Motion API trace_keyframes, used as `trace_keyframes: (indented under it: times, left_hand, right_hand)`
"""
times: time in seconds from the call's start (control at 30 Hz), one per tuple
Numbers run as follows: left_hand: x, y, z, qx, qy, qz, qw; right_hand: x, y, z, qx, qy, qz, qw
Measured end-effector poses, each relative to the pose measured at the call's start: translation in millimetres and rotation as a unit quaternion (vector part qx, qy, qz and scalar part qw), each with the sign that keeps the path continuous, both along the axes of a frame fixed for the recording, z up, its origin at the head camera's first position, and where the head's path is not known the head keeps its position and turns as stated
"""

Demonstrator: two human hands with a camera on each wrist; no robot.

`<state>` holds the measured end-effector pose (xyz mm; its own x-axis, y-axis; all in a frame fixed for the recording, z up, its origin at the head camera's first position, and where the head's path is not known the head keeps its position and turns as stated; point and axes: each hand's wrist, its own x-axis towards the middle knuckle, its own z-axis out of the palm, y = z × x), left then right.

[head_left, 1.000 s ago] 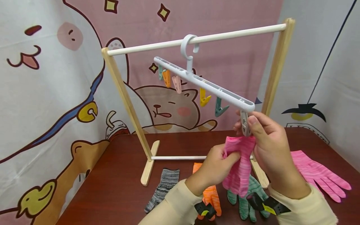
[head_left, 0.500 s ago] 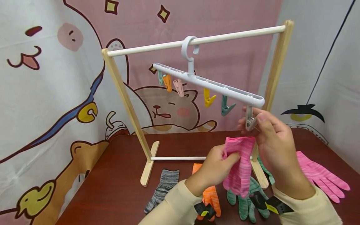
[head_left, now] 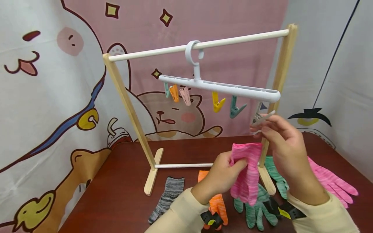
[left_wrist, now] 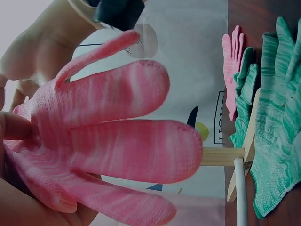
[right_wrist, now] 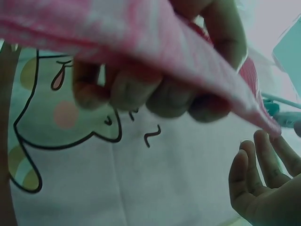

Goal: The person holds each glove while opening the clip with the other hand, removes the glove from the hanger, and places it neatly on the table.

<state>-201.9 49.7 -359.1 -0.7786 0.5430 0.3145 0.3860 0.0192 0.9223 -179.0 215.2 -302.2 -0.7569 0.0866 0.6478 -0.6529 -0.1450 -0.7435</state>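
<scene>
A pink knit glove (head_left: 247, 174) hangs upright, cuff up, in my left hand (head_left: 218, 173), which pinches it with thumb in front and fingers behind. The left wrist view shows the glove's fingers (left_wrist: 136, 150) spread large before the camera. Above it, at the right end of the white hanger (head_left: 233, 89), my right hand (head_left: 287, 150) holds a pale grey clip (head_left: 257, 117) by thumb and fingers. One arm of that clip sticks out to the right. The cuff is below the clip and apart from it. Part of the clip is hidden by fingertips.
A wooden rack (head_left: 282, 64) with a white top bar carries the hanger. Yellow (head_left: 217, 103), teal, pink and orange clips hang along it. On the table lie a grey glove (head_left: 170, 194), an orange glove (head_left: 218, 207), green gloves (head_left: 257, 207) and another pink glove (head_left: 332, 178).
The hanger has swung round, its right end moving right. My right hand has shifted right and the grey clip has spread wide. The left hand with the glove has barely moved.
</scene>
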Motion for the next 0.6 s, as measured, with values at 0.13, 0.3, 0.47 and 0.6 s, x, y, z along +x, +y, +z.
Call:
trace_keyframes:
  times: [0.13, 0.3, 0.47, 0.6]
  left_hand:
    - [-0.1, 0.6, -1.0, 0.0, 0.002, -0.001, 1.0]
    - [0.0, 2.1, -2.7, 0.001, 0.008, -0.004, 1.0]
    - [-0.6, 2.3, -4.3, -0.002, 0.002, 0.003, 1.0]
    - [-0.8, 2.4, -4.3, -0.005, 0.002, 0.003, 1.0]
  right_hand:
    - [-3.4, 11.4, -6.1, 0.043, -0.02, -0.087, 0.9951]
    - [-18.2, 29.0, -19.9, 0.103, -0.082, -0.252, 0.9588]
    - [-37.3, 48.5, -37.0, 0.15, -0.144, -0.279, 0.9374]
    - [-49.6, 61.3, -50.9, 0.195, -0.187, -0.216, 0.9382]
